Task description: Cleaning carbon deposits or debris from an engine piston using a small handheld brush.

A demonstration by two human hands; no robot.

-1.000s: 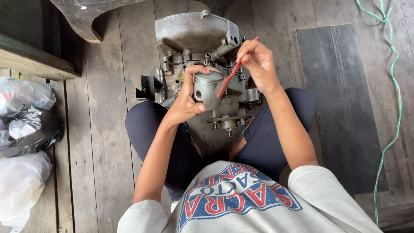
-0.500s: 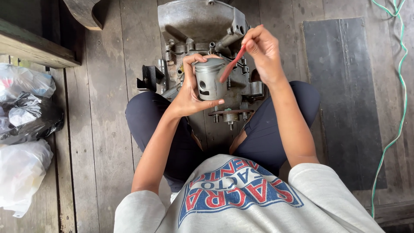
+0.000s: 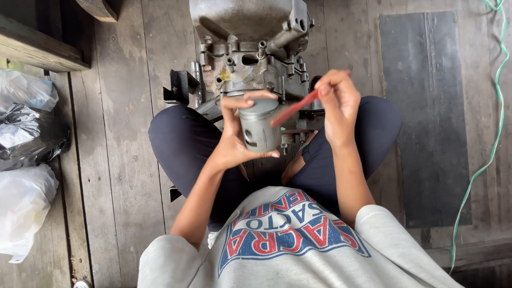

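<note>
The red stick (image 3: 295, 107) now lies flatter than a moment ago, its lower tip resting against the upper side of the metal piston (image 3: 260, 125) instead of slanting steeply beside it. The right hand (image 3: 337, 104) sits lower, level with the left hand (image 3: 234, 136). The engine block (image 3: 250, 48) fills more of the upper view.

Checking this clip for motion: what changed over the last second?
The right hand drew the red stick lower across the piston, its tip now at the crown. The left hand keeps gripping the piston; the engine stayed put.
</note>
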